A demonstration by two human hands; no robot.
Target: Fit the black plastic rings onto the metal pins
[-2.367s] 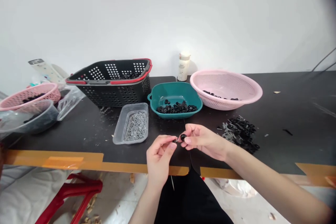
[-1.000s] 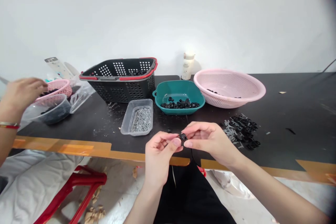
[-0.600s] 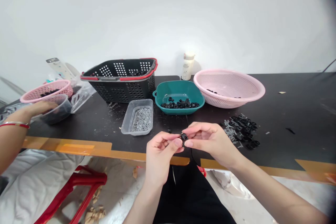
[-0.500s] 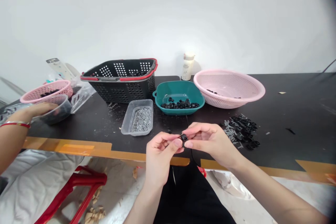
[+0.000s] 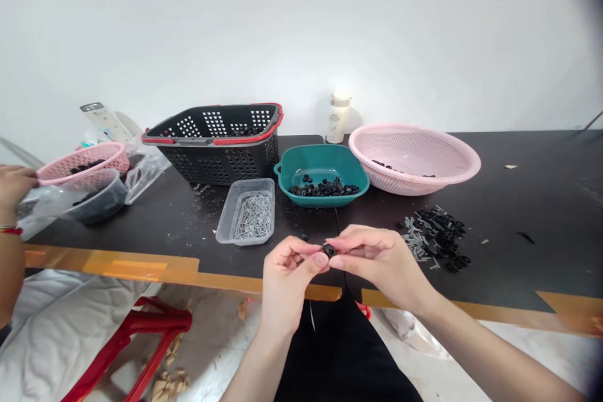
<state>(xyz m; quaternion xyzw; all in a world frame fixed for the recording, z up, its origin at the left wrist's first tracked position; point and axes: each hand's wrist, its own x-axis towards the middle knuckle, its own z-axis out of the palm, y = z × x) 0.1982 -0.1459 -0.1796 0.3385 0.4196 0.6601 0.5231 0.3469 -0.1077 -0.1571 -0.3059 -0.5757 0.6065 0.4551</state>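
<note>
The left hand [image 5: 288, 270] and right hand [image 5: 384, 260] together pinch a small black part [image 5: 329, 250] above the dark surface's [image 5: 151, 226] near edge. Beyond stand a pin tray [image 5: 225, 221], teal bowl [image 5: 325, 201] and pink colander [image 5: 400, 184]. Loose black pieces [image 5: 440, 239] lie to the right.

Two pink baskets [image 5: 414, 147] [image 5: 80, 156] — one black basket [image 5: 221, 166], one teal bowl [image 5: 325, 201].

- A plain white wall [image 5: 301, 25], evenly lit, fills the upper half.
- A black bench [image 5: 541, 213] runs across, with orange tape [image 5: 141, 265] along its front edge.
- Below, a red stool [image 5: 141, 333] stands on a pale floor [image 5: 211, 339] with wood scraps [image 5: 169, 383].
</note>
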